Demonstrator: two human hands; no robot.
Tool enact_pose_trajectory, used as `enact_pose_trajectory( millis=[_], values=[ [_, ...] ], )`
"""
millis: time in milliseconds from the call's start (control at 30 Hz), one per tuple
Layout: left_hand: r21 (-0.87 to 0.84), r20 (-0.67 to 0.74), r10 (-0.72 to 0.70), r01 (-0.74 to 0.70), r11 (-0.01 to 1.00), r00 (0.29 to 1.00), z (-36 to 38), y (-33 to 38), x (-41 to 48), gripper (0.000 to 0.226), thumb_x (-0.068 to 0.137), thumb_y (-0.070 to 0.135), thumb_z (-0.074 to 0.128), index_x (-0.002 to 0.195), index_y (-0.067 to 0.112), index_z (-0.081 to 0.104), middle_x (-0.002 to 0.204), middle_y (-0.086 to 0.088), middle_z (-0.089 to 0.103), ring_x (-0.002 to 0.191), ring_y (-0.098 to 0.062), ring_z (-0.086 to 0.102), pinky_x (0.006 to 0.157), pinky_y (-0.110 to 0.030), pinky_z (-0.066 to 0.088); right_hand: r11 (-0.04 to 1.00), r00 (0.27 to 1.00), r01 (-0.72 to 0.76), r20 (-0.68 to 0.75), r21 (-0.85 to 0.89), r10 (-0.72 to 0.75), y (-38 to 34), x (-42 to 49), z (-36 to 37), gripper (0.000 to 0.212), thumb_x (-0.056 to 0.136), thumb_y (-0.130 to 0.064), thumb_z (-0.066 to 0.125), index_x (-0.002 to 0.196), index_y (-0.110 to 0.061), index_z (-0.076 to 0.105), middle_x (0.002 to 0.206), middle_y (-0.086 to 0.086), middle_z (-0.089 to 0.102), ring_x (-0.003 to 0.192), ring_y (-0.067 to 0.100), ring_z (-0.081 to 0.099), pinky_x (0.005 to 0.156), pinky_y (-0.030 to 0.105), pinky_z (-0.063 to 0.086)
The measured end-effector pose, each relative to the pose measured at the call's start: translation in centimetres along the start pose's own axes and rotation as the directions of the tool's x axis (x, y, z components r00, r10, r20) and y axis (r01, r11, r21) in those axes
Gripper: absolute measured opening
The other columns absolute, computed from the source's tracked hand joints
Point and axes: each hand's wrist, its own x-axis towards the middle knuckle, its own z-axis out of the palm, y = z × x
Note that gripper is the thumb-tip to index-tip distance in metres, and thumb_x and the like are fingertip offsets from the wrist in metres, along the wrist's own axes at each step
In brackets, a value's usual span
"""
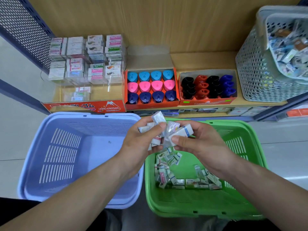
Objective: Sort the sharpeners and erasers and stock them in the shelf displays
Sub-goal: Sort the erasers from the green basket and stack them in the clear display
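Above the green basket (pixel 236 209), in the head view, the left hand (pixel 138 139) curls round a bunch of erasers (pixel 157 117), and the right hand (pixel 200 140), touching it, pinches one blue-striped eraser (pixel 182 130) between thumb and fingers. Below both hands, loose erasers (pixel 180 180) lie heaped in the green basket. Left of the left hand sits a purple basket (pixel 33 164), which looks almost bare. Beyond the hands, on the shelf (pixel 208 60), stand a clear eraser case (pixel 86 64) and two sharpener boxes (pixel 150 85), both apparently full. Sorting seems to be the step in hand: erasers are being matched by kind. Next, probably, the bunch goes forward and left into a matching slot of the case, which calls for a steady grip so none slips.
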Motion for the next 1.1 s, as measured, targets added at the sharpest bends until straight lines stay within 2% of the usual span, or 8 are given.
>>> enact_pose_trajectory(
  millis=[100,233,467,700,867,933,1033,1100],
  values=[
    [0.019,0.007,0.005,-0.005,1.000,1.000,0.0,0.3,0.0,0.021,0.089,0.015,0.071,0.109,0.015,0.066,0.084,-0.008,0.067,0.064,-0.017,0.065,0.054,-0.024,0.052,0.998,1.000,-0.006,-0.010,0.056,0.006,0.0,-0.1,-0.1,0.042,0.075,-0.006,0.080,0.116,-0.008,0.067,0.099,0.013,0.075,0.088,0.025,0.071,0.079,0.034,0.058],
    [0.037,0.007,0.004,-0.004,0.999,1.000,-0.2,0.6,0.0,0.015,0.089,0.009,0.070,0.100,0.020,0.068,0.081,-0.007,0.068,0.063,-0.015,0.067,0.052,-0.025,0.053,0.995,0.999,0.013,-0.032,0.098,-0.010,-0.1,-0.3,-0.2,0.048,0.066,-0.014,0.081,0.111,-0.007,0.067,0.094,0.012,0.071,0.086,0.024,0.064,0.082,0.038,0.052],
    [-0.018,0.080,-0.042,0.044,0.999,0.996,-0.2,0.3,-0.1,0.026,0.088,0.002,0.065,0.110,0.016,0.069,0.096,-0.016,0.071,0.076,-0.029,0.071,0.069,-0.035,0.060,0.992,0.999,0.042,-0.014,0.115,-0.041,-0.5,-0.4,-0.4,0.043,0.074,-0.007,0.084,0.113,-0.008,0.069,0.103,0.019,0.072,0.091,0.024,0.068,0.085,0.038,0.054],
    [-0.020,0.128,-0.055,0.058,0.998,0.990,0.2,0.4,0.0,0.023,0.086,0.011,0.071,0.107,0.020,0.072,0.089,-0.005,0.069,0.064,-0.014,0.063,0.054,-0.022,0.052,0.995,0.999,0.023,-0.041,0.094,-0.019,-0.6,-0.5,-0.3,0.028,0.086,0.001,0.071,0.112,-0.007,0.065,0.085,0.003,0.075,0.079,0.015,0.069,0.082,0.036,0.058],
    [0.085,0.122,-0.048,0.038,0.996,0.991,0.3,0.2,0.3,0.050,0.062,0.033,0.083,0.107,0.020,0.067,0.082,0.001,0.069,0.063,-0.010,0.065,0.053,-0.021,0.050,0.997,0.999,0.039,-0.035,0.066,-0.036,-0.4,-0.6,-0.1,0.027,0.084,0.002,0.073,0.109,-0.008,0.067,0.083,0.010,0.071,0.081,0.022,0.067,0.085,0.039,0.060],
    [0.092,0.093,-0.063,0.055,0.994,0.994,0.3,0.2,0.5,0.052,0.061,0.032,0.085,0.107,0.020,0.067,0.083,0.001,0.070,0.063,-0.011,0.065,0.053,-0.023,0.050,0.998,0.999,0.035,-0.036,0.046,-0.034,-0.4,-0.6,0.0,0.029,0.086,0.002,0.073,0.112,-0.010,0.067,0.089,0.013,0.070,0.085,0.023,0.068,0.086,0.038,0.060],
    [0.106,0.011,-0.074,0.072,0.992,0.997,-0.3,0.1,1.2,0.071,0.067,0.026,0.088,0.131,0.014,0.059,0.097,-0.005,0.070,0.068,-0.015,0.068,0.054,-0.024,0.052,0.998,0.999,-0.005,-0.039,0.058,0.007,-0.7,-0.5,-0.1,0.034,0.095,0.001,0.062,0.125,-0.014,0.060,0.104,0.018,0.069,0.094,0.026,0.073,0.082,0.036,0.060],
    [0.137,-0.021,-0.061,0.063,0.989,0.998,-0.7,0.1,1.4,0.068,0.074,0.023,0.087,0.134,0.013,0.057,0.101,-0.007,0.068,0.071,-0.017,0.066,0.055,-0.024,0.052,0.997,0.999,-0.028,-0.044,0.078,0.032,-1.0,-0.6,-0.1,0.036,0.100,0.001,0.055,0.132,-0.015,0.051,0.105,0.015,0.068,0.094,0.029,0.074,0.077,0.037,0.061]
  ],
)
